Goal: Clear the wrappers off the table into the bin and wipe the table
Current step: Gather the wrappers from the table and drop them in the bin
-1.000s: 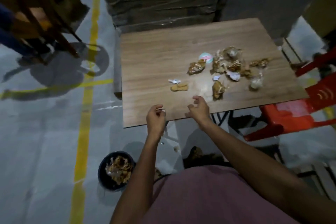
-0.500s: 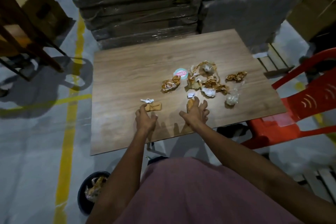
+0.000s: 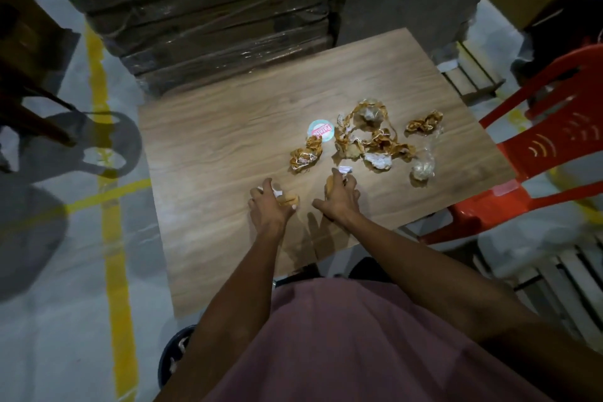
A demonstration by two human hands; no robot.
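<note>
Near the round sticker, the left hand and right hand each closed around one small wrapper, so loose scraps could slip out before reaching the bin.

A red plastic chair stands beside wrapped stacked cartons.
</note>
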